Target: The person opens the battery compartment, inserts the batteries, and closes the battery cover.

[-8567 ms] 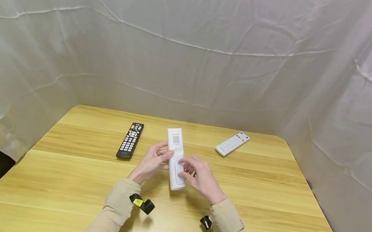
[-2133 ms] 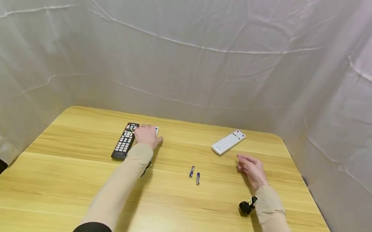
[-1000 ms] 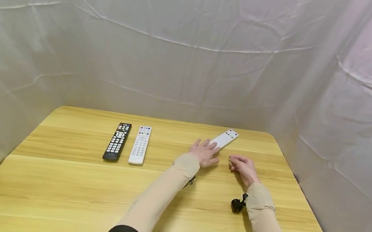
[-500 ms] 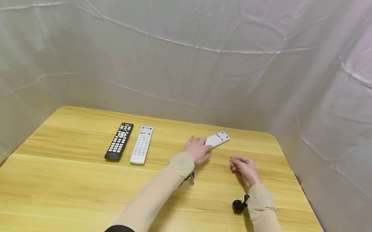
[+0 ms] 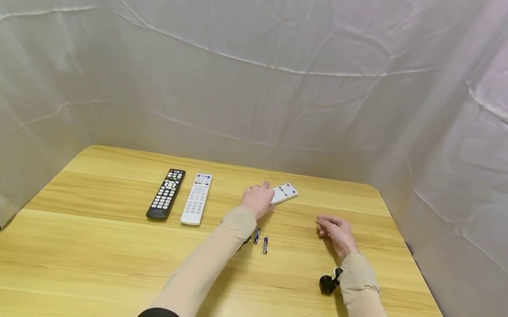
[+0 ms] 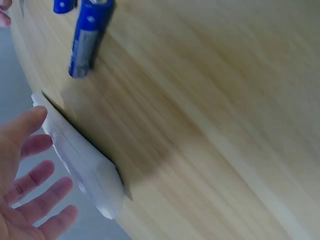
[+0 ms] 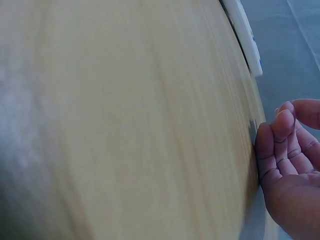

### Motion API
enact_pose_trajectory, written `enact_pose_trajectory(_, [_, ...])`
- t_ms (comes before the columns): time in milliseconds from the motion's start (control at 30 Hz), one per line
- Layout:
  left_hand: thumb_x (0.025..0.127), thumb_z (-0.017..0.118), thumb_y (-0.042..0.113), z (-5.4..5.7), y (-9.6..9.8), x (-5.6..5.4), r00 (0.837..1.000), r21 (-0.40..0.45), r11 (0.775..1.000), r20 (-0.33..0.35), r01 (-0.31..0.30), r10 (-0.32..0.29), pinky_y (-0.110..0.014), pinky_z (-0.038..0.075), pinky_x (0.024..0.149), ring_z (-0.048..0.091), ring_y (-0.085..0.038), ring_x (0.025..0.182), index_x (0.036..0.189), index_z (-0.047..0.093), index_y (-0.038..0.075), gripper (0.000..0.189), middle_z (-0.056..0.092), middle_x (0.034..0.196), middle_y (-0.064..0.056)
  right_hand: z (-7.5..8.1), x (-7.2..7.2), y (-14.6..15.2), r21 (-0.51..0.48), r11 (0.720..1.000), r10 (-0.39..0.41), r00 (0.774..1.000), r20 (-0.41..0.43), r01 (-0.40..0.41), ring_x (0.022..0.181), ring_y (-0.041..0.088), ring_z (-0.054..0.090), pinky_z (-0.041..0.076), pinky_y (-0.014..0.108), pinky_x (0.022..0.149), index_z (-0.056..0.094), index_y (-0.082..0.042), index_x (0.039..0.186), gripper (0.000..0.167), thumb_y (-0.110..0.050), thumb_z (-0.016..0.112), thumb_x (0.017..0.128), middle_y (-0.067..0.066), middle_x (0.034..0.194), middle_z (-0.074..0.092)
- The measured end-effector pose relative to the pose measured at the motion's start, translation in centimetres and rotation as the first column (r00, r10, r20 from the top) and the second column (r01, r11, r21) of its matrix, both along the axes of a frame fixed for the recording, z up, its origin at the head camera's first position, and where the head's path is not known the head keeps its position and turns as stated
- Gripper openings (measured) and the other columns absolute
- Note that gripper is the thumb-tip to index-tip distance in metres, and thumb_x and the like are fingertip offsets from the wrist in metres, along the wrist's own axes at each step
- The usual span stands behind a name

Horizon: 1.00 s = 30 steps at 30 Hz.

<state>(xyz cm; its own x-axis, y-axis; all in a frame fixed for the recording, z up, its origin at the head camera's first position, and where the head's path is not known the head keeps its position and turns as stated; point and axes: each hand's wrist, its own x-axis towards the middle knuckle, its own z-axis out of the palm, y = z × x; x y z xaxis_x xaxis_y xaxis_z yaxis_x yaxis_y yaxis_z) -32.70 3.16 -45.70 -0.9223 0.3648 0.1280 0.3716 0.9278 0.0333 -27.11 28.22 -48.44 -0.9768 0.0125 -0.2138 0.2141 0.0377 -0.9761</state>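
Note:
My left hand (image 5: 258, 199) lies over the near end of a small white remote control (image 5: 284, 193), hiding part of its buttons. In the left wrist view the fingers of the left hand (image 6: 30, 185) are spread and slightly bent along the remote control (image 6: 85, 160), not wrapped round it. Two blue batteries (image 5: 265, 246) lie on the table just right of the left wrist. My right hand (image 5: 337, 234) rests on the table to the right, holding nothing. Its fingers are loosely curled in the right wrist view, where the white remote control (image 7: 244, 35) shows beyond.
Side by side at the left lie a black remote control (image 5: 166, 194) and a longer white remote control (image 5: 197, 199), both buttons up. The wooden table (image 5: 99, 256) ends in front of a pale cloth curtain (image 5: 261, 105).
The longer white remote control, earlier in both hands, now lies beside the black one, and two batteries are on the table. The small white remote control has slid left with my left hand.

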Motion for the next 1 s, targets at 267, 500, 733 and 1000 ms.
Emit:
enact_pose_trajectory(267, [0.087,0.079,0.036,0.1,-1.2,-0.2,1.000,0.044,0.999,0.010,-0.010,0.010,-0.037,0.065,0.081,0.070,-0.024,0.098,0.117,0.073,0.012,0.039,0.073,0.111,-0.008,-0.1,0.0,-0.1,0.024,1.000,0.003,1.000,-0.005,-0.003,0.065,0.002,0.058,0.057,0.015,0.063,0.045,0.019,0.138,0.046,-0.008,0.054,0.103,-0.004,0.080,0.067])
enact_pose_trajectory(500, [0.082,0.083,0.036,0.0,-1.8,-0.2,0.997,0.055,0.997,0.056,-0.052,0.049,-0.038,0.064,0.080,0.069,-0.024,0.100,0.118,0.072,0.013,0.044,0.072,0.111,-0.009,-0.1,-0.2,0.0,0.032,0.999,0.014,1.000,-0.023,-0.013,0.063,0.002,0.058,0.056,0.015,0.061,0.045,0.022,0.135,0.044,-0.006,0.055,0.102,-0.004,0.077,0.067])
enact_pose_trajectory(733, [0.083,0.084,0.028,0.0,-2.2,-0.1,0.998,0.072,0.996,0.044,-0.050,0.046,-0.037,0.064,0.079,0.070,-0.025,0.096,0.115,0.072,0.010,0.038,0.073,0.108,-0.009,0.1,0.0,0.0,0.043,0.999,0.012,1.000,-0.020,-0.011,0.063,0.002,0.058,0.056,0.015,0.062,0.044,0.021,0.137,0.046,-0.007,0.055,0.102,-0.004,0.078,0.068])
enact_pose_trajectory(1000, [0.080,0.084,0.020,-0.4,-2.8,0.0,0.998,0.142,0.989,0.046,-0.051,0.044,-0.035,0.063,0.076,0.068,-0.025,0.091,0.113,0.068,0.008,0.039,0.073,0.102,-0.010,0.0,-0.1,-0.1,0.029,1.000,0.006,1.000,-0.023,-0.005,0.063,0.002,0.059,0.056,0.016,0.061,0.046,0.021,0.135,0.044,-0.005,0.055,0.101,-0.004,0.077,0.068])
